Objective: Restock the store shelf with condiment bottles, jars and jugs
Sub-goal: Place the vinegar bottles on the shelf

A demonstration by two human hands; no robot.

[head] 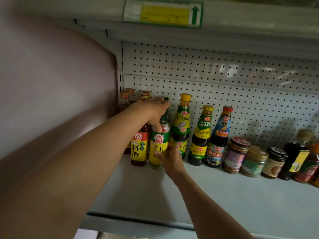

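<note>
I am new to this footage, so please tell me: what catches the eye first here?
Both hands hold one green-capped bottle at the shelf's left end: the left hand grips its neck, the right hand its lower body. To the right, a row of sauce bottles and jars lines the pegboard back wall.

A shop is indicated: a white metal shelf (pixel 224 195) backed by pegboard (pixel 224 83) is lined with labelled sauce bottles (pixel 200 135) and jars (pixel 236 155), and a price tag (pixel 163 12) is fixed to the shelf edge above.
</note>
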